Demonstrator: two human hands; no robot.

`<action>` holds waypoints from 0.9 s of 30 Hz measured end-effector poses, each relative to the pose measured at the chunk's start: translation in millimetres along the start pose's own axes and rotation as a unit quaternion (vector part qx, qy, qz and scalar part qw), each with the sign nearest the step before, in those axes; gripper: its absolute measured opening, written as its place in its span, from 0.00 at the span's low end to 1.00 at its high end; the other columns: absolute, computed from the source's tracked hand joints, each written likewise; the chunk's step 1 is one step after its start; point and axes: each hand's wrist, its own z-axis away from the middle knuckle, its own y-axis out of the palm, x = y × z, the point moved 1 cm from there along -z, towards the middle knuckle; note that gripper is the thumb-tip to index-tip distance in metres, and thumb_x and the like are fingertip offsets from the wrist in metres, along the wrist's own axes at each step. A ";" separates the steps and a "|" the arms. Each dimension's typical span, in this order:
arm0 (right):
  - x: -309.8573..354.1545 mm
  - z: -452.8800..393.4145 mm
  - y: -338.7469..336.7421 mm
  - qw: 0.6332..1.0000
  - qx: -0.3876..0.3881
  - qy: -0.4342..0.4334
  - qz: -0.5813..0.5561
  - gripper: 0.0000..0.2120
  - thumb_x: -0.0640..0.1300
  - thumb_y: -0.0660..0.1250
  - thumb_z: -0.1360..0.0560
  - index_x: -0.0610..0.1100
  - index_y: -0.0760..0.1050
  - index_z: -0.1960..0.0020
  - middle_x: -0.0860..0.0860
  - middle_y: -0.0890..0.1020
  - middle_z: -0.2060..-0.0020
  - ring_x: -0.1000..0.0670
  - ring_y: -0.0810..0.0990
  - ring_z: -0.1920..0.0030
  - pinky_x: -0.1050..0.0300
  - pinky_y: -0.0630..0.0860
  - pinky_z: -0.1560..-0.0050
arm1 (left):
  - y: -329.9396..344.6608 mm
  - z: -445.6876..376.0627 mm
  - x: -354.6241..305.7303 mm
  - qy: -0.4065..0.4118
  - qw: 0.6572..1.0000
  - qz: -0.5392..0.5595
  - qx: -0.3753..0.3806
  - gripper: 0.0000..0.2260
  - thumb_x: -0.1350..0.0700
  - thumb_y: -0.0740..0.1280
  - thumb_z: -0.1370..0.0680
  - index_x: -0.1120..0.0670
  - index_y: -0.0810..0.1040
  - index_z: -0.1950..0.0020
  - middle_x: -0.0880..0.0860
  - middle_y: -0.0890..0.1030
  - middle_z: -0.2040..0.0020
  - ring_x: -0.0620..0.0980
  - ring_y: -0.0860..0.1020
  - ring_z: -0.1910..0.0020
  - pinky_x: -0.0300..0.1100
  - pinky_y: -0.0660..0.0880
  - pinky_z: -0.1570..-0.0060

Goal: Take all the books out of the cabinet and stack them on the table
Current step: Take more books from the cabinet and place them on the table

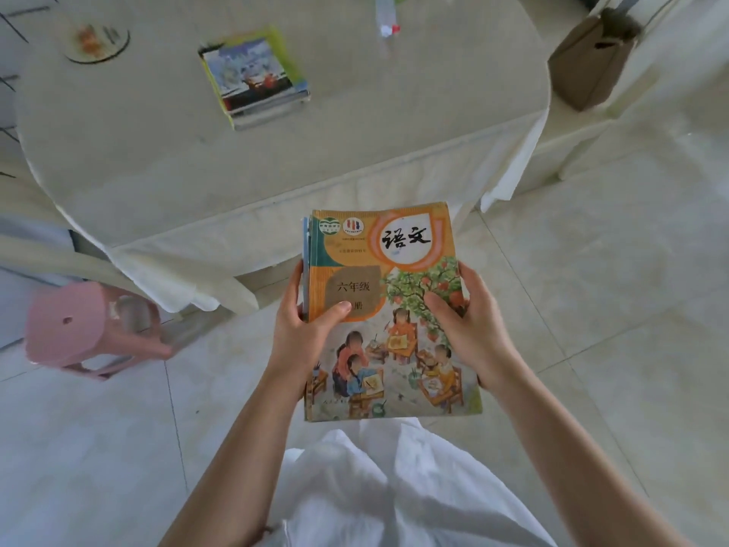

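Above the floor, both hands hold a bunch of books (388, 309): the left hand (305, 329) grips one side, the right hand (469, 325) the other. This looks like the carrying step. Next, set them on the pile (254, 77) at eleven o'clock on the surface (355, 132).

A small bundle of paperback schoolbooks (388, 309), topped by an orange-covered textbook with black Chinese characters and a painting of children at little desks under a fruit tree, is held level in the near middle, over the tiled floor and short of the counter. A blue cover edge shows at its left side. Far left, a second stack of colourful softcover books (254, 77) lies flat on the cream-clothed counter (355, 132), slightly askew.
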 end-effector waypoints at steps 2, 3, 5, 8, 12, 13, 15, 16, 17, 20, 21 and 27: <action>15.3 -35.0 0.5 0.999 0.026 -0.031 0.028 0.29 0.43 0.66 0.22 0.49 0.58 0.25 0.52 0.81 0.54 0.52 0.82 0.60 0.56 0.82 0.63 | 3.6 -25.2 -12.8 -0.004 1.000 0.010 -0.018 0.36 0.61 0.72 0.26 0.43 0.59 0.24 0.40 0.79 0.43 0.32 0.80 0.50 0.24 0.75 0.60; 24.0 -53.4 2.0 0.997 0.040 -0.052 0.042 0.31 0.43 0.65 0.22 0.50 0.55 0.23 0.49 0.80 0.52 0.57 0.78 0.67 0.63 0.77 0.69 | 4.7 -39.5 -18.8 -0.003 1.000 0.012 -0.028 0.37 0.60 0.72 0.26 0.41 0.58 0.24 0.42 0.79 0.40 0.35 0.79 0.47 0.25 0.75 0.58; 40.3 -89.4 4.9 0.993 0.063 -0.076 0.063 0.34 0.42 0.64 0.21 0.51 0.50 0.22 0.50 0.79 0.53 0.59 0.68 0.73 0.66 0.68 0.73 | 5.5 -67.8 -28.3 0.004 0.999 0.022 -0.043 0.37 0.60 0.72 0.26 0.39 0.58 0.24 0.44 0.77 0.36 0.41 0.79 0.42 0.30 0.77 0.52; 62.7 -136.1 13.8 0.989 0.091 -0.091 0.070 0.34 0.43 0.63 0.21 0.54 0.49 0.22 0.62 0.69 0.60 0.58 0.65 0.73 0.69 0.65 0.74 | 3.1 -105.0 -43.0 0.012 0.998 0.030 -0.054 0.35 0.61 0.71 0.25 0.37 0.60 0.26 0.44 0.76 0.33 0.43 0.78 0.39 0.42 0.77 0.44; 83.6 -188.1 28.6 0.984 0.117 -0.111 0.078 0.34 0.44 0.63 0.21 0.59 0.49 0.23 0.61 0.71 0.57 0.61 0.67 0.70 0.68 0.66 0.69 | -1.2 -155.1 -61.8 0.011 0.998 0.034 -0.054 0.34 0.61 0.70 0.24 0.39 0.59 0.25 0.42 0.77 0.36 0.37 0.78 0.41 0.32 0.76 0.47; 88.9 -199.6 31.6 0.983 0.122 -0.112 0.079 0.33 0.43 0.63 0.21 0.58 0.50 0.23 0.60 0.73 0.56 0.60 0.66 0.72 0.67 0.66 0.71 | -1.6 -166.8 -67.0 0.009 0.998 0.034 -0.055 0.34 0.60 0.70 0.24 0.39 0.59 0.25 0.42 0.77 0.36 0.35 0.78 0.42 0.29 0.76 0.49; 99.5 -229.0 39.0 0.982 0.129 -0.108 0.084 0.33 0.42 0.63 0.21 0.56 0.51 0.23 0.57 0.75 0.45 0.58 0.64 0.75 0.68 0.66 0.75 | -2.7 -196.5 -77.8 0.007 0.998 0.032 -0.054 0.34 0.60 0.70 0.24 0.39 0.58 0.25 0.41 0.77 0.37 0.34 0.78 0.43 0.31 0.76 0.47; 105.9 -242.6 42.7 0.982 0.132 -0.106 0.086 0.33 0.42 0.63 0.21 0.56 0.52 0.23 0.56 0.73 0.39 0.59 0.65 0.74 0.68 0.67 0.74 | -3.3 -211.1 -83.9 0.008 0.998 0.030 -0.050 0.34 0.59 0.70 0.24 0.38 0.58 0.25 0.40 0.78 0.37 0.35 0.78 0.43 0.35 0.76 0.44; 114.0 -256.4 46.8 0.982 0.131 -0.108 0.086 0.32 0.42 0.63 0.21 0.57 0.52 0.23 0.55 0.72 0.34 0.60 0.69 0.71 0.67 0.72 0.70 | -4.0 -226.3 -90.4 0.008 0.998 0.027 -0.048 0.34 0.59 0.70 0.24 0.38 0.58 0.25 0.39 0.78 0.38 0.35 0.78 0.43 0.40 0.76 0.41; 143.3 -297.8 56.5 0.982 0.110 -0.107 0.105 0.32 0.43 0.64 0.21 0.55 0.53 0.23 0.55 0.67 0.28 0.57 0.74 0.38 0.51 0.73 0.35 | -7.0 -275.3 -113.6 0.009 0.999 0.018 -0.043 0.34 0.59 0.71 0.24 0.38 0.59 0.25 0.37 0.78 0.39 0.34 0.79 0.45 0.45 0.77 0.41; 152.0 -312.4 58.7 0.984 0.097 -0.099 0.108 0.33 0.43 0.64 0.21 0.53 0.51 0.22 0.53 0.69 0.29 0.50 0.73 0.36 0.45 0.72 0.35 | -7.9 -292.6 -120.7 0.009 0.999 0.013 -0.041 0.34 0.58 0.71 0.25 0.38 0.60 0.26 0.38 0.79 0.40 0.36 0.79 0.45 0.46 0.77 0.41; 191.6 -390.3 60.2 0.994 0.077 0.076 -0.005 0.42 0.42 0.71 0.26 0.53 0.48 0.22 0.39 0.79 0.45 0.44 0.83 0.48 0.40 0.79 0.45 | 0.6 -373.3 -156.6 -0.004 0.999 0.028 -0.032 0.36 0.59 0.72 0.26 0.38 0.57 0.27 0.48 0.79 0.38 0.43 0.79 0.43 0.31 0.78 0.54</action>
